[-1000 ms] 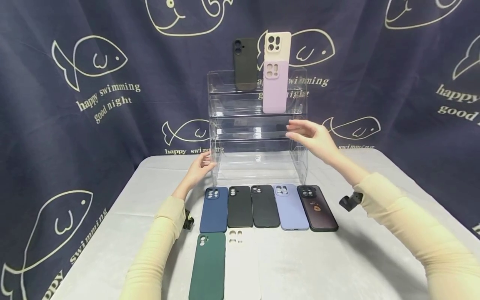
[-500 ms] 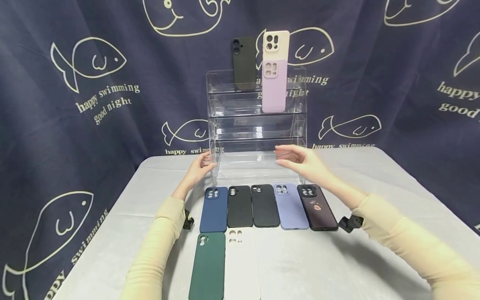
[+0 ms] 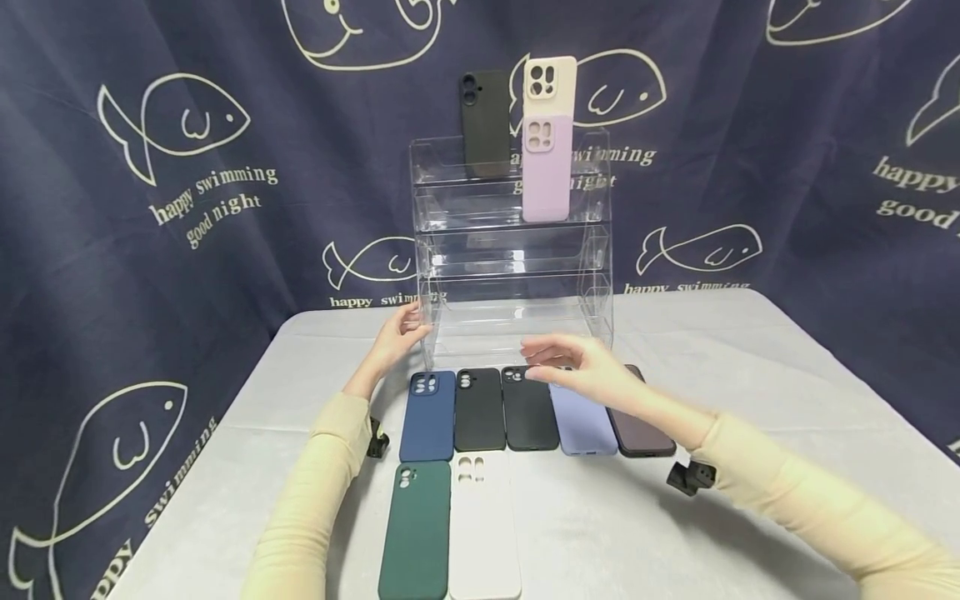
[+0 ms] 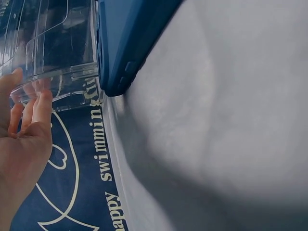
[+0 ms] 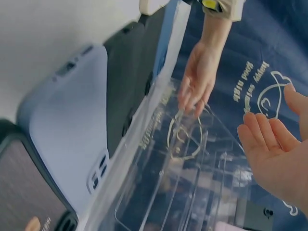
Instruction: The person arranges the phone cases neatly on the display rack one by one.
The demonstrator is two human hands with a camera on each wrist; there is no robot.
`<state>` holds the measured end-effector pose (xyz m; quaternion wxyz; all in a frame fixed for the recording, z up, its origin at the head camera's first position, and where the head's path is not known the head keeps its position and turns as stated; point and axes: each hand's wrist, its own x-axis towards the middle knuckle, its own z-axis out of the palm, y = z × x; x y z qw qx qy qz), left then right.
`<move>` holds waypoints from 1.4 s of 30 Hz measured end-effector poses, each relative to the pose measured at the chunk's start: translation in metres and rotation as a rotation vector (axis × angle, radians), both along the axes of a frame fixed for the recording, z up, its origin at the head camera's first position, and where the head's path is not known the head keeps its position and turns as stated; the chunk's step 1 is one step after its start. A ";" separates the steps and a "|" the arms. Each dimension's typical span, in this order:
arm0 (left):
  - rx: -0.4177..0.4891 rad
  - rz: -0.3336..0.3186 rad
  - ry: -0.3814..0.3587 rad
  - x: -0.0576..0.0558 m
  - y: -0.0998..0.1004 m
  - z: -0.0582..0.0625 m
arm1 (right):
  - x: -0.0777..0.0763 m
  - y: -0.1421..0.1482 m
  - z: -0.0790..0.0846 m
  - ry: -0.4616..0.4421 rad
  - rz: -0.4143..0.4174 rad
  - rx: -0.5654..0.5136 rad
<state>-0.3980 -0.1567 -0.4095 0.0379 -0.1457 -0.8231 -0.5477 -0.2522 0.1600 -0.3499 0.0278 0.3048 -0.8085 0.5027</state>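
Note:
My left hand (image 3: 395, 340) holds the left side edge of a clear tiered display rack (image 3: 517, 292), thumb in front and fingers behind. Holding nothing, my right hand (image 3: 581, 367) hovers above the row of phone cases, fingers loosely bent and thumb apart. Under or beside it lie a black phone case (image 3: 531, 417), a lavender-blue phone case (image 3: 588, 425) and a dark brown phone case (image 3: 647, 425), partly covered by the hand and wrist. Further left are another black phone case (image 3: 480, 412) and a blue phone case (image 3: 428, 421).
Nearer me lie a green phone case (image 3: 415, 533) and a white phone case (image 3: 485, 533). On the rack's upper tiers stand a black phone case (image 3: 486, 125), a cream phone case (image 3: 562, 87) and a lilac phone case (image 3: 546, 183). A dark fish-print curtain (image 3: 225, 250) hangs behind.
My right hand has come down from beside the rack's middle tiers, moving left and toward me, to above the phone cases. The left hand stays at the rack's side.

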 end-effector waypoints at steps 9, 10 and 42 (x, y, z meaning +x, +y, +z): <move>0.020 -0.001 -0.009 0.001 0.001 -0.004 | 0.009 -0.012 -0.019 -0.017 0.061 0.035; 0.021 0.001 -0.012 0.001 0.001 -0.004 | 0.010 -0.013 -0.021 -0.018 0.073 0.034; 0.013 -0.007 0.003 0.006 0.003 -0.005 | 0.029 -0.035 -0.073 -0.150 0.311 0.231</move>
